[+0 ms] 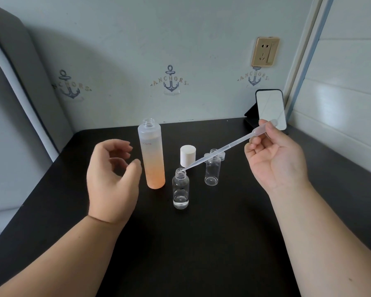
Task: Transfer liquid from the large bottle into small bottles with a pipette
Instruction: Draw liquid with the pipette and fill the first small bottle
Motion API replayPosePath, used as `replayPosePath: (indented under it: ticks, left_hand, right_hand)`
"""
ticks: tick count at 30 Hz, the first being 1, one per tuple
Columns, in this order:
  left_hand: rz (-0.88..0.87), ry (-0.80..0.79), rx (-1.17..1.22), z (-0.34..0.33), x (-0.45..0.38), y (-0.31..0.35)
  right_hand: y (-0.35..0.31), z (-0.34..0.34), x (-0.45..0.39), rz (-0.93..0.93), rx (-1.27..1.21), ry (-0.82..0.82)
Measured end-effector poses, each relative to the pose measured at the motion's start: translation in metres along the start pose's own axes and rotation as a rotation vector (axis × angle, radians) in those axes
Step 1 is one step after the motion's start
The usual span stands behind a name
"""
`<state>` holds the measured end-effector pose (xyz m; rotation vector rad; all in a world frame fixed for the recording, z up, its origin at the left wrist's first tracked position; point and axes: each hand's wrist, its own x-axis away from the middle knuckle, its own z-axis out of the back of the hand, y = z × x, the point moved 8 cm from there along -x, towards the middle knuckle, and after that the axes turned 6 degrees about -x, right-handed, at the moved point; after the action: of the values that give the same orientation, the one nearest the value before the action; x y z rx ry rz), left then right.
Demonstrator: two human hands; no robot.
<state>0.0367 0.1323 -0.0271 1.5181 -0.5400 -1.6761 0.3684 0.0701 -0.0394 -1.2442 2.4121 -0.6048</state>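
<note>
Pipette [227, 146] is pinched by the right hand [274, 159], tip in the near small bottle [180, 189]; the left hand [111, 179] is held relaxed beside the large bottle [152, 155], white cap [187, 155] behind.

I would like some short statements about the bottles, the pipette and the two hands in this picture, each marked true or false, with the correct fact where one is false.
1. The pipette is held by the right hand. True.
2. The pipette tip is at the mouth of the large bottle. False: it is at the mouth of the near small bottle.
3. The left hand grips the large bottle. False: it hovers beside the bottle, fingers loosely curled, holding nothing.
4. The near small bottle has a little clear liquid at its bottom. True.
5. The white cap is screwed on the large bottle. False: it stands on the table, and the bottle is open.
6. The far small bottle has no cap on. True.
</note>
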Motion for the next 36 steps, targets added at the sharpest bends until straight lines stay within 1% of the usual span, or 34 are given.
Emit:
replayPosePath:
  ticks: [2, 6, 10, 13, 15, 17, 25, 36]
  left_hand:
    - [-0.074, -0.046, -0.004, -0.003, 0.005, 0.010]
    - [-0.184, -0.268, -0.070, -0.027, 0.015, 0.022]
    - [-0.137, -0.579, -0.161, -0.054, 0.025, 0.018]
    - [-0.065, -0.701, -0.144, -0.066, 0.031, 0.009]
    - [-0.042, -0.730, -0.152, -0.071, 0.033, 0.004]
    - [-0.044, -0.725, -0.162, -0.072, 0.033, 0.002]
    - [-0.193, -0.657, -0.211, -0.069, 0.030, 0.014]
    - [-0.237, -0.655, -0.195, -0.070, 0.030, 0.013]
  right_hand:
    - [0.000, -0.001, 0.000, 0.001, 0.006, -0.018]
    - [-0.001, -0.002, 0.000, 0.011, 0.030, -0.046]
    - [-0.002, -0.003, 0.000, 0.009, 0.052, -0.058]
    - [-0.002, -0.004, 0.000, 0.018, 0.059, -0.063]
    - [-0.003, -0.003, -0.001, 0.026, 0.065, -0.060]
    - [-0.003, -0.003, -0.002, 0.029, 0.064, -0.062]
    - [-0.006, -0.004, -0.004, 0.059, 0.086, -0.081]
    - [-0.008, -0.007, -0.003, 0.066, 0.075, -0.113]
